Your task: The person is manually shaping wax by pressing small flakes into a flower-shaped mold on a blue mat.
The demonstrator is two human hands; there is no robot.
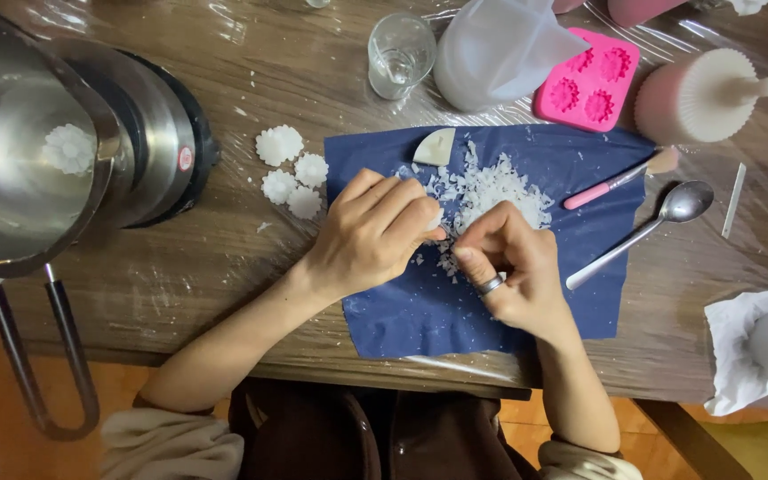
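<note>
Pinching white wax piece (436, 220) between both hands | left hand (375, 233) | right hand (513, 267) | over wax flakes (495, 191)

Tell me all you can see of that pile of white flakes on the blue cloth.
The flakes are thin, white and waxy-looking, heaped loosely near the top middle of the blue cloth, with crumbs scattered around and trailing down toward the hands. A pale half-round chunk lies at the pile's upper left edge. The left hand covers the pile's left side; the right hand, wearing a ring, pinches at its lower edge. I cannot tell whether either hand holds a piece.
</note>
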